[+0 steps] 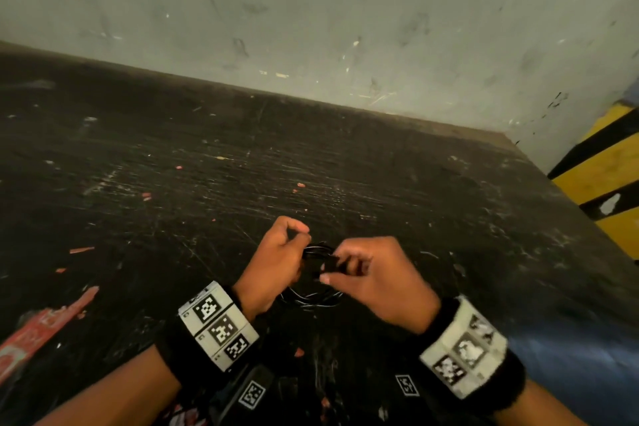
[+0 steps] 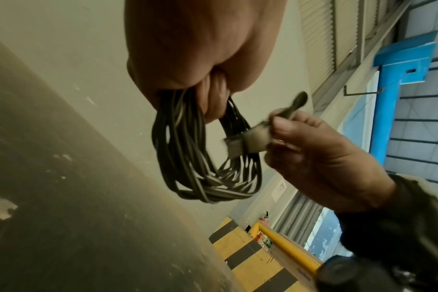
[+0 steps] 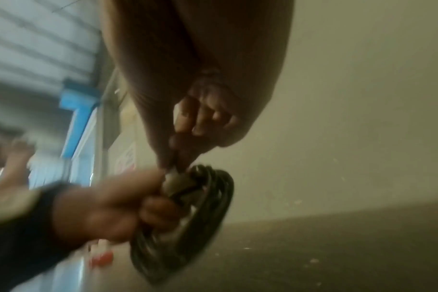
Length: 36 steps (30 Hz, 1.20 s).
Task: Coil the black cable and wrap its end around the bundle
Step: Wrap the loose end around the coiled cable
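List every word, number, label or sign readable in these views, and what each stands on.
No text can be read in any view.
Wristband markers: black-and-white square codes, no letters.
Small tags low in the head view: square codes only.
Red scrap on the dark table: pale marks, too blurred.
Wall notice: too small.
Red-edged wall sign: blurred.
Black cable: no visible print.

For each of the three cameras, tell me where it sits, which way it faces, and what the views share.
Head: worn on the head, looking down at the scratched dark tabletop; both forearms show.
Left wrist: looks along the left hand at the coiled black cable bundle; right hand opposite.
Right wrist: blurred, looks along the right hand; left hand grips the bundle.
Shared: all show the bundle and both hands.
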Available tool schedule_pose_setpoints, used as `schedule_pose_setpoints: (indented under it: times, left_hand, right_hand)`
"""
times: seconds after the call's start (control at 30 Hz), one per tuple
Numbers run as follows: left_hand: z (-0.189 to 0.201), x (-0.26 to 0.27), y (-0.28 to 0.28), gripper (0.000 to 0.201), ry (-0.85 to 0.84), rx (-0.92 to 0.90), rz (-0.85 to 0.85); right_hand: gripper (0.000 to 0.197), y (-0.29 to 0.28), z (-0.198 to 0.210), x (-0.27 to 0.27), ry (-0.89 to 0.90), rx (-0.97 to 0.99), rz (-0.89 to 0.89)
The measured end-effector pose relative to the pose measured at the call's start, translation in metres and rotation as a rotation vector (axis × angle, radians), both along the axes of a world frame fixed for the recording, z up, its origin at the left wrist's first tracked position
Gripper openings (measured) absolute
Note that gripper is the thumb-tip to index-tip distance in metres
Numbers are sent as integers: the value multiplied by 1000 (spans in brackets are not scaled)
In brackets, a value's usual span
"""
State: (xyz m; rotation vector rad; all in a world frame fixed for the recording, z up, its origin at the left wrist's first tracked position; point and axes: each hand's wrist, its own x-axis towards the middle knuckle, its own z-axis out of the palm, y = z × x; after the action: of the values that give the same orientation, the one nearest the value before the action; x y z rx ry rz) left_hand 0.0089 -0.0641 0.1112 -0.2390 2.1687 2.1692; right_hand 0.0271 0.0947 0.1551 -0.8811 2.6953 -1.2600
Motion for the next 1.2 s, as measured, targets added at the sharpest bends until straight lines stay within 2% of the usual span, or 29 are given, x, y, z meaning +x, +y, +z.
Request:
schedule_pose_setpoints:
  times: [0.1,0.17,0.27,0.47,0.6,0.7,0.93,1.07,1.2]
  left_hand:
    - [0,-1,-1,19,99,-169,8]
    - [1,-1,-1,19,136,-237,6]
    - [2,-3,0,21,119,-188,22]
    - [7,-4,1,15,34,-5,80]
    - [11,-4,1,22,-33,117,134]
    - [11,-3,-1,31,-56,186,54]
    - [16,0,-9,25,-23,237,-67]
    - [14,1,-11,22,13,267,-100]
    - [11,5,-8,18,20,207,-162]
  right_hand:
    - [9,-5,-17,-4,358,168,-12]
    - [13,-7,-22,-8,514,241,-16]
    - [11,-11,-27,-14,639,284,25]
    - [11,-18,-28,-20,790,238,17]
    - [13,-20,-32,-24,817,227,14]
    - [15,-20,-34,-24,837,215,9]
    - [10,-15,-32,-30,781,193,11]
    - [21,-6,-28,-36,688,176,80]
    - [15,4,-23,-37,448,72,104]
